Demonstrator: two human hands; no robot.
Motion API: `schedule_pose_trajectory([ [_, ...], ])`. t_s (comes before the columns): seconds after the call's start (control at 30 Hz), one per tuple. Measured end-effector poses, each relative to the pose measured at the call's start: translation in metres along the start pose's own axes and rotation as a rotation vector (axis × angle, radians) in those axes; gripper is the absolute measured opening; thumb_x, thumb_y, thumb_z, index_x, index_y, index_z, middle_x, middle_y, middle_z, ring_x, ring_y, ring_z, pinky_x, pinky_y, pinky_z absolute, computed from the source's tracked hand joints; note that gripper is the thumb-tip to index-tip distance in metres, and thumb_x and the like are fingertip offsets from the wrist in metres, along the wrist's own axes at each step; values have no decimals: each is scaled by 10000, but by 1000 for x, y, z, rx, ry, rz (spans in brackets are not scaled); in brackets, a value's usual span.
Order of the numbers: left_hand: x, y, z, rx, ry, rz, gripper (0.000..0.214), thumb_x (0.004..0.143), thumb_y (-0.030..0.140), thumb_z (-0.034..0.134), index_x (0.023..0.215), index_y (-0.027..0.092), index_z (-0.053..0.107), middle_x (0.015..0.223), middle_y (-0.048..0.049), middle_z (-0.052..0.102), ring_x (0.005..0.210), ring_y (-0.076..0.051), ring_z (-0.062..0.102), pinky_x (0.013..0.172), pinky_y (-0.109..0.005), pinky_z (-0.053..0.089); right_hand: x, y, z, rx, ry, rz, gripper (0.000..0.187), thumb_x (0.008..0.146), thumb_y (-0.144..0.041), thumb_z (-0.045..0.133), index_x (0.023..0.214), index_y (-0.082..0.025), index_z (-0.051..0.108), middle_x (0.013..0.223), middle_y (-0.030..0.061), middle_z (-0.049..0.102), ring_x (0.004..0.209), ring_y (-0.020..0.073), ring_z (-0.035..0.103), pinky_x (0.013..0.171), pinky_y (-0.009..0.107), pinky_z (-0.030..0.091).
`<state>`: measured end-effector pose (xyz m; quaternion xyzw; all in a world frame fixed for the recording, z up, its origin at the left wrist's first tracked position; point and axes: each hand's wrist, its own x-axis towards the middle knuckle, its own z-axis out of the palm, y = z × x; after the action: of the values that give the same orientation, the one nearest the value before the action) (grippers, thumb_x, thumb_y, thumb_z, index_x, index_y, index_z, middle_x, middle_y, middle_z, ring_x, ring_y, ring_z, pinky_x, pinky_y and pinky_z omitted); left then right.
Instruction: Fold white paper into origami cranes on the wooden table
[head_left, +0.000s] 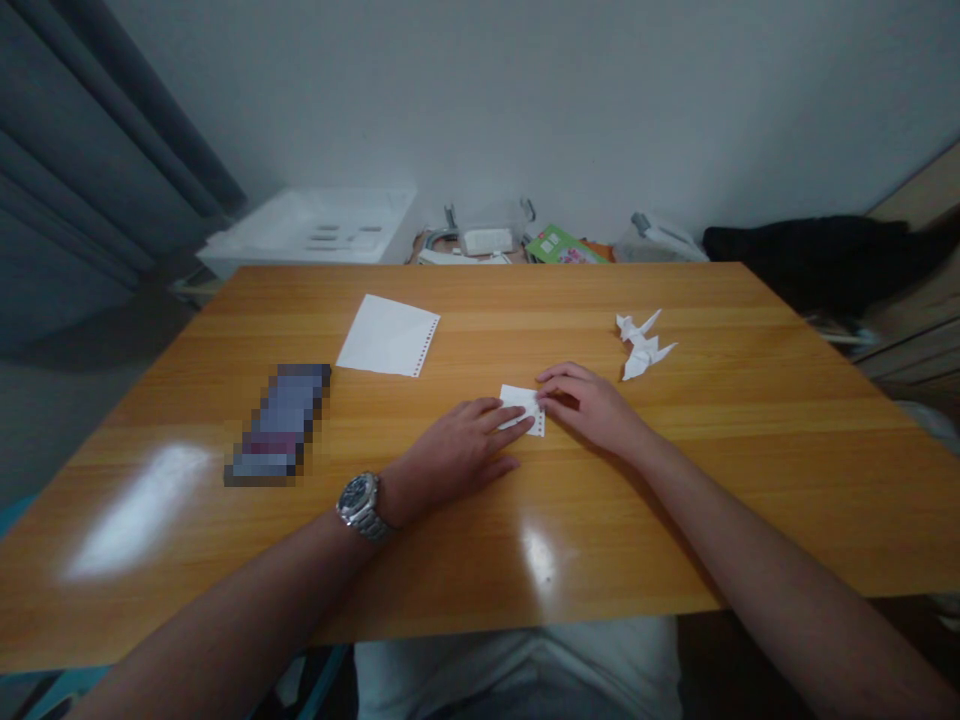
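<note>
Both hands rest on a small folded white paper at the middle of the wooden table. My left hand, with a metal watch at its wrist, lies flat with its fingers stretched over the paper's left part. My right hand presses its fingertips down on the paper's right edge. Neither hand lifts the paper off the table.
A finished white paper crane stands to the right. A white sheet with a perforated edge lies at the back left, beside a blurred-out flat object. Behind the table are a white box, clutter and dark cloth.
</note>
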<state>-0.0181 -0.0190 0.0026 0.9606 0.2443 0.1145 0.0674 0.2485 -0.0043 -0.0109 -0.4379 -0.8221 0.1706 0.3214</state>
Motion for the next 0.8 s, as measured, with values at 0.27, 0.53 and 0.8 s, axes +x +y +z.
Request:
schedule_pose_trajectory([
  [0.27, 1, 3, 1, 17, -4, -22, 531, 1032, 446, 498, 1500, 198, 458, 1481, -111, 541, 1313, -311, 495, 1110, -476, 429, -1, 5, -3, -15, -14, -27, 160, 972, -266, 617, 1037, -238, 760, 1150, 94, 696, 1047, 235, 674, 934, 441, 558],
  [0.53, 2, 4, 4, 21, -6, -42, 568, 1021, 457, 518, 1494, 150, 451, 1467, -121, 546, 1309, -304, 488, 1127, -459, 420, -4, 5, -9, -110, -127, -97, 236, 990, -216, 582, 1153, -227, 752, 1256, 113, 700, 1143, 248, 665, 997, 461, 552],
  [0.8, 3, 8, 2, 34, -4, -59, 572, 1020, 453, 521, 1498, 147, 447, 1456, -131, 544, 1299, -294, 502, 1124, -448, 427, -4, 1, -10, -125, -155, -146, 257, 1009, -262, 564, 1201, -235, 734, 1305, 120, 678, 1202, 265, 638, 1028, 476, 533],
])
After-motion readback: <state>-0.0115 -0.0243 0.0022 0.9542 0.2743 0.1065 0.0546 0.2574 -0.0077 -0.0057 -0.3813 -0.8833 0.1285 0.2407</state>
